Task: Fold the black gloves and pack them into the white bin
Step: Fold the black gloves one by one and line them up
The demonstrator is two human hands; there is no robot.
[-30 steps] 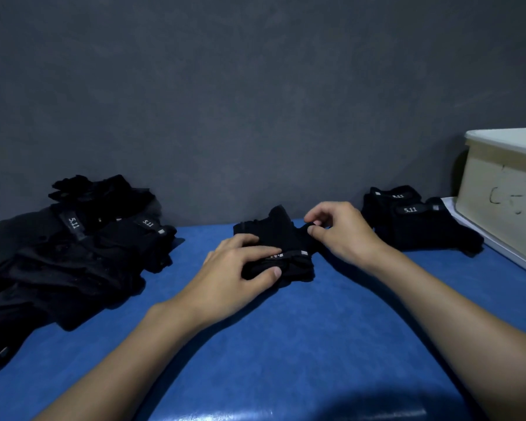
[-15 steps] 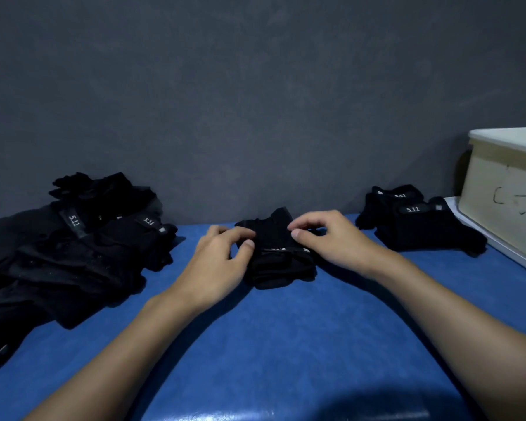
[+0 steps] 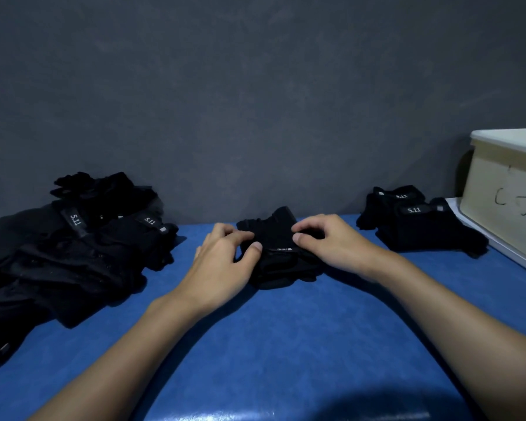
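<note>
Here the left hand (image 3: 225,265) curls fingers and thumb round the left edge of a black glove (image 3: 283,262), and the right hand (image 3: 331,247) pinches its right edge. Left of the fingers lies a loose pile of gloves (image 3: 73,253). Right of them sits a folded stack (image 3: 422,229), then the white bin (image 3: 504,202). Blue table (image 3: 286,344) shows beside and nearer than the fingers.

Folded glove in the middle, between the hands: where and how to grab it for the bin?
Take the folded glove by its near edge, where the layers look thickest, coming from the front: thumb under, fingers on top. It lies flat on the blue table, so clamping all layers there should keep the fold from springing open.
</note>
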